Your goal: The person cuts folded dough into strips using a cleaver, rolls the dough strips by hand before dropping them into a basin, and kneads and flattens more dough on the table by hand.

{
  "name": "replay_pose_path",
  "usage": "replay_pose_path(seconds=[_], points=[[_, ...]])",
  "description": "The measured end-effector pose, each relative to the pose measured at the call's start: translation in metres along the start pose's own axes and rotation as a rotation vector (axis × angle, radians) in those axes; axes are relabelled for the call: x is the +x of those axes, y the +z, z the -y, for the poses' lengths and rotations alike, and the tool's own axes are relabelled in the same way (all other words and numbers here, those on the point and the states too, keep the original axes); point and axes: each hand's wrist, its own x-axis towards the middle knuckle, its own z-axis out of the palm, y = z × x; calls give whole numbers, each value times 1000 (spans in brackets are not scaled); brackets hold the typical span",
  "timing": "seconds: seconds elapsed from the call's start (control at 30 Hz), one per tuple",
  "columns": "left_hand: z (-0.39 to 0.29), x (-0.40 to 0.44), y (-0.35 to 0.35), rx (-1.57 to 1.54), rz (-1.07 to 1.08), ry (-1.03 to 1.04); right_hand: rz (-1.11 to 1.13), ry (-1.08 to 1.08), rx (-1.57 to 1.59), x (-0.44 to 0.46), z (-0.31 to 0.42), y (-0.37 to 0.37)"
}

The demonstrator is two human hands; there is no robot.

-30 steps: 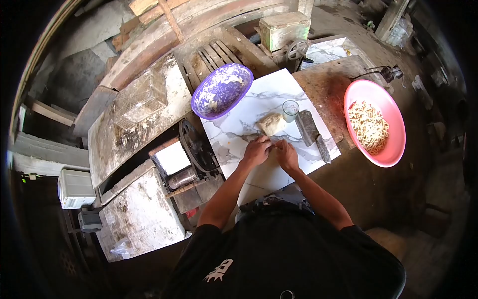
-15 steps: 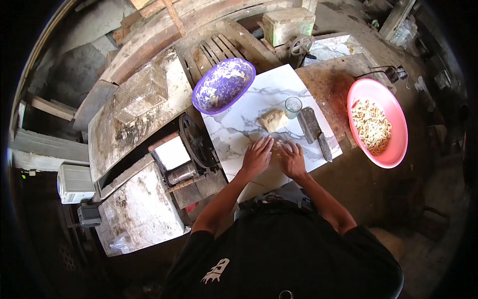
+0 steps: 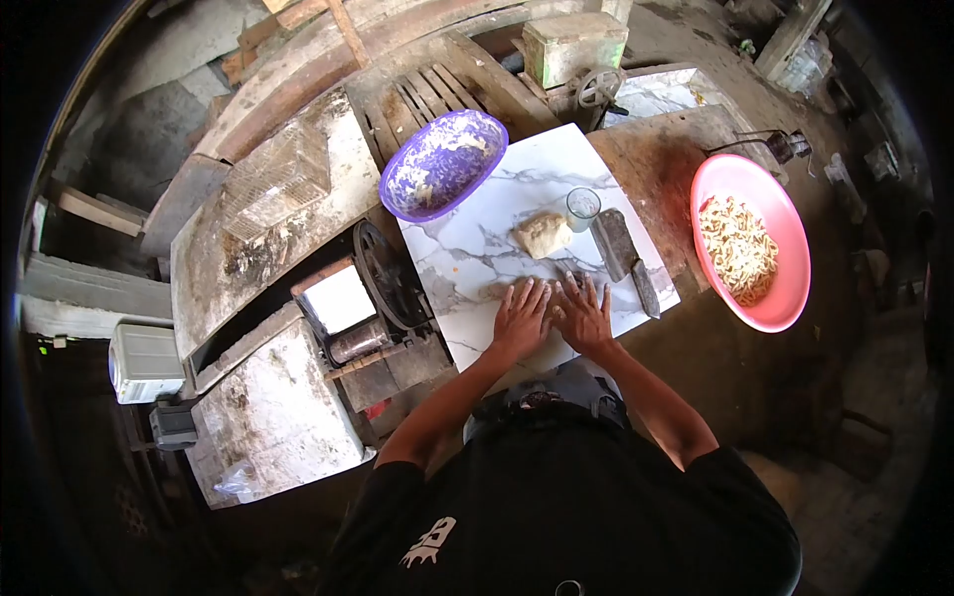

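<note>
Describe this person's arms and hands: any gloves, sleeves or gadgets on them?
The left hand and right hand wear no gloves. The forearms are bare, with no watch or cables showing. Short black sleeves belong to a black shirt with a pale print.

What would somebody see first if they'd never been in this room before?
Probably the bright pink basin, right of the marble-patterned tabletop, with a heap of pale, curly pieces inside. Next might be the purple basin at the tabletop's far left corner, smeared with something pale. Then come the left hand and right hand, palms down side by side near the person, with a pale lump beyond them.
</note>
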Motion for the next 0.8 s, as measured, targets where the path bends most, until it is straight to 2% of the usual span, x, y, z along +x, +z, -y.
replay_pose_path(seconds=[0.1, 0.2, 0.33, 0.37, 0.43, 0.47, 0.5, 0.53, 0.6, 0.67, 0.73, 0.8], points=[[-9, -2, -3, -25, -89, -51, -7, 50, -62, 7, 0, -5], [-18, -6, -5, -55, -48, -131, -95, 40, -7, 11, -1, -3], [-26, -14, 2, -105, -181, -185, 17, 12, -17, 5, 4, -3], [-25, -10, 2, -109, -186, -186, 58, 38, -44, 9, 2, -4], [-23, -2, -9, -133, -19, -237, 108, 48, -25, 22, 1, -11], [-24, -2, -9, -133, -26, -238, 155, 60, 4, 28, 3, -15], [-24, -3, -7, -110, -53, -279, 64, -52, -5, 30, 1, -10], [-25, -5, -5, -87, -80, -323, 61, -60, -9, 32, 2, -4], [-27, -11, -3, -117, -103, -359, 159, -239, -134, 38, 10, 0], [-27, -21, -3, -145, -122, -393, 245, -252, -227, 41, 18, -8], [-23, -29, 13, -108, -169, -316, 230, -126, -105, 52, 18, -9], [-21, -36, 22, -130, -220, -309, 420, -72, 58, 65, 12, -23]])
